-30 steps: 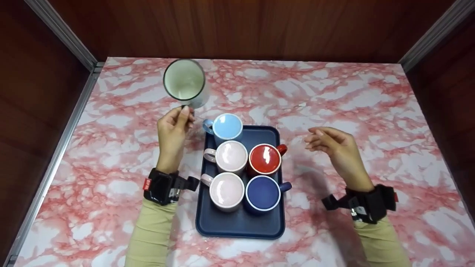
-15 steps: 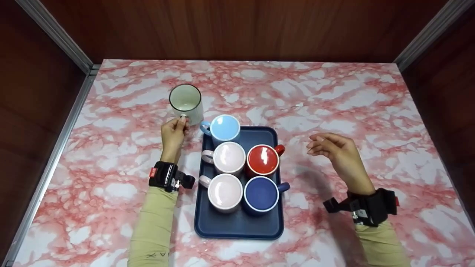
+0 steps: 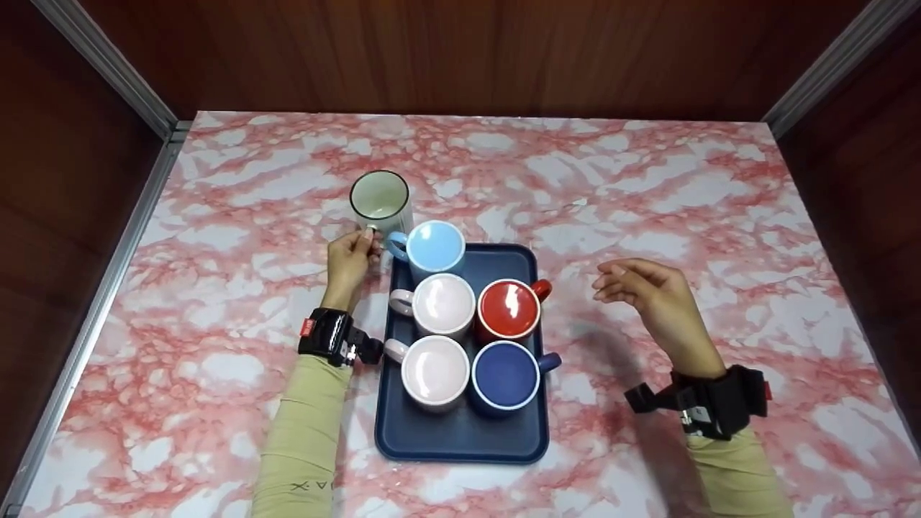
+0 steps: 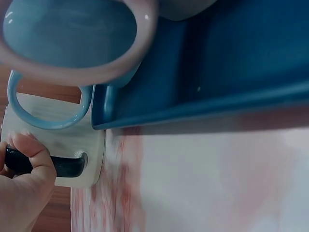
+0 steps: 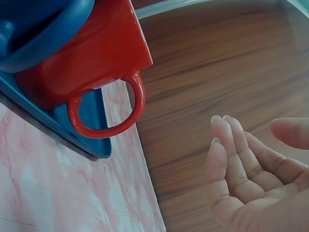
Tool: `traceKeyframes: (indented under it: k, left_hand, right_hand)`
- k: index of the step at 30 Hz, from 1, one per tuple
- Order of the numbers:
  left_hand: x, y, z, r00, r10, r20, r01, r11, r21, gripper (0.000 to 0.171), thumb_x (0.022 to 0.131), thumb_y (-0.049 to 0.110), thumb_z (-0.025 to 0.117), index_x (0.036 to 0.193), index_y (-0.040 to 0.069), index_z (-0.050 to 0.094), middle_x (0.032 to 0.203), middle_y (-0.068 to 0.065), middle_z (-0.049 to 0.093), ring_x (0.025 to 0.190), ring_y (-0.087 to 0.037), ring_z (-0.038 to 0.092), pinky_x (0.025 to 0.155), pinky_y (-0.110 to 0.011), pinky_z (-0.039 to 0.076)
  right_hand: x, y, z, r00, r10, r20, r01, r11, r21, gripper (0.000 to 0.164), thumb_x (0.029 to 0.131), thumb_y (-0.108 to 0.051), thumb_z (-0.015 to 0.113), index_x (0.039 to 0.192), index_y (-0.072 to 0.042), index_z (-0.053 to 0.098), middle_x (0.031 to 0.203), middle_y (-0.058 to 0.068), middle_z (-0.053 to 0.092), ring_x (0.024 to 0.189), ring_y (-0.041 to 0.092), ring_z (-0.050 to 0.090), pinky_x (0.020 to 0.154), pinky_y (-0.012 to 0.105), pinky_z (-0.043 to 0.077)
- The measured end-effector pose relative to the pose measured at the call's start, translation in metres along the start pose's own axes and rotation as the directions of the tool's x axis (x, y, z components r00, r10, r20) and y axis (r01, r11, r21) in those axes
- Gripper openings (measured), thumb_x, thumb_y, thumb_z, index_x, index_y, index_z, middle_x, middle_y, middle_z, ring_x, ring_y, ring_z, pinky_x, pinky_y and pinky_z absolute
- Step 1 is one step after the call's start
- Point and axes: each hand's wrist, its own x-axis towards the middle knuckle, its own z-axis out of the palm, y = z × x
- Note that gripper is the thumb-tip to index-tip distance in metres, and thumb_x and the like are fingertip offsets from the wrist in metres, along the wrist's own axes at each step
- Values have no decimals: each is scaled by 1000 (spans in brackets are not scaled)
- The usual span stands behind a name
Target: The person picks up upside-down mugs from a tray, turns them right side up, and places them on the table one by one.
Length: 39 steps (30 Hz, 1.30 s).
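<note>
In the head view, left of centre, the left hand (image 3: 350, 263) pinches the pale green mug's (image 3: 380, 200) handle (image 4: 70, 166); at right, the right hand (image 3: 651, 291) hovers empty, fingers relaxed.

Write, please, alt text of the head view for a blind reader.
A person's left hand holds a pale green mug near the far left corner of a dark blue tray on a marbled table. The tray carries a light blue mug, two pale pink mugs, a red mug and a dark blue mug. The empty right hand hovers at right.
</note>
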Motion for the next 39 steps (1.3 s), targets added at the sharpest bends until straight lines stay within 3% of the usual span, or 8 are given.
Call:
traceKeyframes:
  k: [8, 12, 15, 19, 23, 26, 31, 39]
  left_hand:
    - [-3, 1, 0, 996, -73, 60, 74, 997, -29, 23, 96, 8, 44, 98, -11, 57, 80, -15, 55, 59, -12, 52, 56, -23, 48]
    - [-6, 5, 1, 997, -58, 60, 51, 993, 105, 25, 97, 10, 43, 99, -10, 58, 84, -16, 58, 74, -22, 56, 68, -32, 50]
    - [-9, 8, 2, 999, 31, 40, -41, 956, 290, 24, 96, 11, 45, 100, -8, 60, 91, -19, 61, 86, -26, 56, 77, -34, 45]
    - [-14, 11, 0, 973, 228, -30, -189, 866, 462, 19, 90, 6, 52, 101, -6, 62, 96, -21, 63, 92, -30, 57, 84, -36, 40]
    - [-20, 14, 0, 911, 406, -74, -319, 807, 496, 16, 85, -1, 56, 100, -5, 63, 96, -19, 62, 93, -31, 57, 88, -40, 37]
    - [-25, 18, 2, 867, 499, -3, -426, 743, 516, 18, 83, -4, 57, 100, -4, 63, 96, -17, 62, 94, -29, 56, 90, -41, 35]
    - [-30, 20, 8, 807, 545, 228, -566, 601, 564, 21, 83, -4, 57, 102, 0, 64, 103, -14, 61, 102, -28, 53, 87, -45, 30]
    - [-30, 13, 10, 731, 507, 457, -652, 322, 686, 31, 77, -6, 59, 107, 3, 63, 109, -10, 59, 108, -27, 48, 80, -49, 28]
  right_hand:
    - [0, 1, -1, 998, -17, 56, 16, 1000, 25, 26, 91, -8, 56, 103, 15, 58, 84, 20, 63, 74, 26, 62, 70, 33, 52]
    - [-1, 1, 0, 999, -3, 44, 2, 1000, 16, 29, 90, -8, 56, 104, 17, 56, 84, 19, 64, 73, 26, 63, 70, 33, 52]
    - [-1, 1, 0, 1000, 18, -3, -18, 1000, 7, 34, 90, -9, 58, 105, 21, 53, 83, 19, 64, 73, 26, 63, 70, 34, 51]
    - [-2, 2, -2, 1000, 22, -16, -22, 1000, 4, 31, 90, -8, 57, 105, 19, 54, 83, 19, 64, 73, 26, 62, 71, 35, 51]
    - [-1, 10, -7, 1000, -7, 15, 7, 999, -36, 30, 90, -12, 58, 105, 14, 58, 85, 19, 63, 74, 26, 62, 71, 35, 51]
    - [8, 36, -27, 995, -51, 85, 49, 998, 25, 29, 91, -13, 57, 106, 11, 59, 87, 19, 63, 76, 26, 62, 71, 33, 51]
    - [11, 45, -31, 992, -63, 112, 60, 998, 31, 30, 91, -12, 56, 107, 13, 58, 88, 21, 63, 75, 28, 63, 71, 33, 51]
    - [-3, 14, -4, 1000, 22, 10, -19, 969, -245, 31, 90, -20, 58, 106, 7, 61, 85, 17, 63, 75, 24, 62, 72, 33, 51]
